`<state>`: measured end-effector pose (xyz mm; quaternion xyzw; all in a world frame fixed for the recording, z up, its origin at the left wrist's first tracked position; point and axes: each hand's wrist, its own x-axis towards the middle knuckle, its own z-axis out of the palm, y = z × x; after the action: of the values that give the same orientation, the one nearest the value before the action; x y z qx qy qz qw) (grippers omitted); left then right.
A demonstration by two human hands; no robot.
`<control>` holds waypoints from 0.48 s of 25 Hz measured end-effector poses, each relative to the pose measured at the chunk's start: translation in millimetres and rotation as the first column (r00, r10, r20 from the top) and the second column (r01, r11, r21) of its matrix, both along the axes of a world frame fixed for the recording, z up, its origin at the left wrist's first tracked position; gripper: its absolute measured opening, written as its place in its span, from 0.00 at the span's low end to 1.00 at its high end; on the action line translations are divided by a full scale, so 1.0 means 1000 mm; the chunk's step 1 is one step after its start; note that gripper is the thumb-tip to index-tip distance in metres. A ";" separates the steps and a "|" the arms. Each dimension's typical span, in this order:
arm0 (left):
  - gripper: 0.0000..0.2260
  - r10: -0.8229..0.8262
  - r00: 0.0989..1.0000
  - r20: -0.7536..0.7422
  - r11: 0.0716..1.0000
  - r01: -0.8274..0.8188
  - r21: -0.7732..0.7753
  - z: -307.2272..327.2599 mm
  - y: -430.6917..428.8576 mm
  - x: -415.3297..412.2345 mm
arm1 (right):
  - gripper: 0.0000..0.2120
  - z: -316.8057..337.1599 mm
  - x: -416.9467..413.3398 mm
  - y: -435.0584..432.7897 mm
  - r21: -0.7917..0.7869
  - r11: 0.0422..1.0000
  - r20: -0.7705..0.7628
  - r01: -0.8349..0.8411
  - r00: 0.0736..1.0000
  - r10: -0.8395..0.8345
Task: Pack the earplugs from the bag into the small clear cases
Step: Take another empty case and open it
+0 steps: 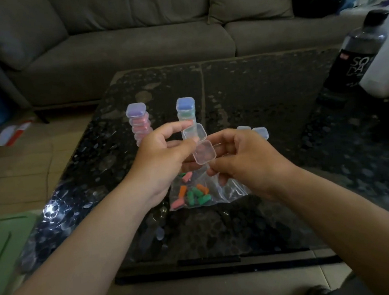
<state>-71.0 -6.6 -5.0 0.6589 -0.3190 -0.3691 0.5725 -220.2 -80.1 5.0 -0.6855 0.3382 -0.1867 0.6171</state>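
A small clear hinged case point(199, 144) is open in mid-air above the dark table point(266, 99). My left hand point(163, 154) pinches its upper half, and my right hand point(241, 157) holds its lower half from the right. Directly below lies a clear plastic bag point(218, 192) with several orange, green and pink earplugs point(193, 194) inside. Two stacks of filled cases stand behind my hands: a left stack point(138, 120) with a purple one on top, a right stack point(185, 108) with a blue one on top. Two more cases point(254, 131) sit just past my right hand.
A dark soda bottle point(355, 50) stands at the table's far right beside a white object point(382, 67). A grey sofa point(122, 36) runs along the back. A red and white item point(13, 133) lies on the tiled floor at left.
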 end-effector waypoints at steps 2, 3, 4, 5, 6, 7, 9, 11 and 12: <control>0.17 -0.007 1.000 -0.010 1.000 0.007 -0.022 0.002 0.004 -0.001 | 0.14 0.003 -0.002 -0.001 -0.070 0.998 -0.037 -0.004 0.999 0.002; 0.18 0.006 1.000 0.002 1.000 -0.006 -0.029 0.004 0.006 0.000 | 0.13 0.005 -0.004 -0.004 -0.104 0.994 -0.049 0.016 0.999 -0.021; 0.18 0.015 1.000 0.011 1.000 -0.015 -0.019 0.006 0.008 0.002 | 0.13 0.006 -0.006 -0.008 -0.148 0.987 -0.062 0.057 0.996 -0.066; 0.18 0.014 1.000 0.020 1.000 -0.015 0.006 0.008 0.010 0.004 | 0.12 0.006 -0.009 -0.013 -0.211 0.972 -0.083 0.107 0.988 -0.127; 0.19 0.007 1.000 0.031 0.999 -0.008 0.043 0.008 0.013 0.007 | 0.11 0.005 -0.012 -0.018 -0.276 0.950 -0.114 0.148 0.976 -0.185; 0.20 -0.005 0.999 0.044 0.996 0.001 0.090 0.008 0.015 0.011 | 0.11 0.003 -0.015 -0.021 -0.324 0.931 -0.154 0.169 0.961 -0.228; 0.20 -0.051 0.997 0.061 0.981 0.039 0.188 0.005 0.021 0.018 | 0.10 -0.005 -0.018 -0.022 -0.343 0.928 -0.252 0.142 0.938 -0.237; 0.19 -0.107 0.993 0.047 0.958 0.090 0.272 0.002 0.025 0.021 | 0.09 -0.012 -0.017 -0.020 -0.317 0.945 -0.331 0.082 0.924 -0.191; 0.18 -0.123 0.992 0.040 0.948 0.105 0.300 0.000 0.027 0.022 | 0.09 -0.013 -0.016 -0.018 -0.309 0.950 -0.350 0.054 0.922 -0.166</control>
<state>-49.1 20.1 -4.5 0.7286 -0.3139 -0.4259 0.4350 -236.0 -97.7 -7.9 -0.7720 0.4557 -0.1362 0.4217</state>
